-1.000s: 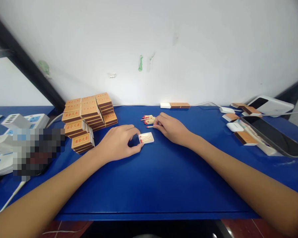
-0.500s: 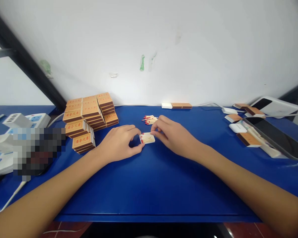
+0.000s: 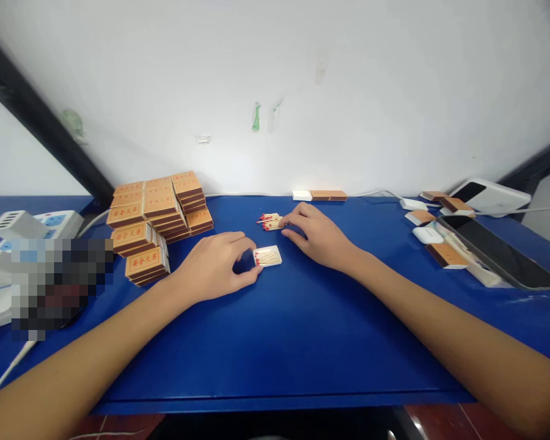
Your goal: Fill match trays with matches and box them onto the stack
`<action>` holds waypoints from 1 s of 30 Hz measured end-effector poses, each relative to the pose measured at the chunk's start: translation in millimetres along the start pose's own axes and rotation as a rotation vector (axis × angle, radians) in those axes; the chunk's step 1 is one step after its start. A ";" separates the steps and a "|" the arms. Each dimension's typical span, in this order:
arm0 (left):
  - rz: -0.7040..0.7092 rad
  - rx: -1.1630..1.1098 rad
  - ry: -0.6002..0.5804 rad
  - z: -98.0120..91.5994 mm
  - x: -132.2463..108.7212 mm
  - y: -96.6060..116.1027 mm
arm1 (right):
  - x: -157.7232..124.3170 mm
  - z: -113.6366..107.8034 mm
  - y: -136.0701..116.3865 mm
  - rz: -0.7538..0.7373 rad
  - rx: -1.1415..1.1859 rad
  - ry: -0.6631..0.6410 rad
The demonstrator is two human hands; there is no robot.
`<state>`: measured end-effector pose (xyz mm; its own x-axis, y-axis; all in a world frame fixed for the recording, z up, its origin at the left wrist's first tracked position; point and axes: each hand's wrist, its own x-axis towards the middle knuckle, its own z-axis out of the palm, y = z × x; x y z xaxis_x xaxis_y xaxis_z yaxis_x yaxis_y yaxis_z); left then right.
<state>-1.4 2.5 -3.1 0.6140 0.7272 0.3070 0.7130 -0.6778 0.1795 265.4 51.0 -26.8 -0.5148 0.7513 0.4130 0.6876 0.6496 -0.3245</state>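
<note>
Left hand (image 3: pixel 217 264) pinches tray (image 3: pixel 277 256) at one end; right hand (image 3: pixel 321 237), thumb apart, touches match pile (image 3: pixel 270 222), nothing visibly gripped. Hasty pinch could scatter pile.

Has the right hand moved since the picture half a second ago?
Yes: judged against the match pile, the right hand has shifted from the white tray toward the wall, to the pile's right end.

Single head-worn view, looking forward and down, near above the blue table (image 3: pixel 275 348) across the lower frame, facing a pale wall (image 3: pixel 371 110) filling the top.
</note>
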 end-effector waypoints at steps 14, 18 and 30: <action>0.005 -0.004 -0.007 -0.5 -1.0 -0.5 | 1.1 6.6 6.2 0.028 0.013 -0.086; 0.006 -0.003 -0.004 -0.2 -0.8 -0.9 | -0.9 -0.4 -1.9 0.019 0.027 -0.081; 0.015 -0.011 0.003 0.5 0.0 -1.1 | -13.3 -14.5 -50.9 -0.001 0.070 -0.205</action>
<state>-2.0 3.4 -3.8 0.6234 0.7166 0.3128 0.6999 -0.6898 0.1852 244.7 6.2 -3.5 -0.6137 0.7541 0.2338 0.6533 0.6514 -0.3858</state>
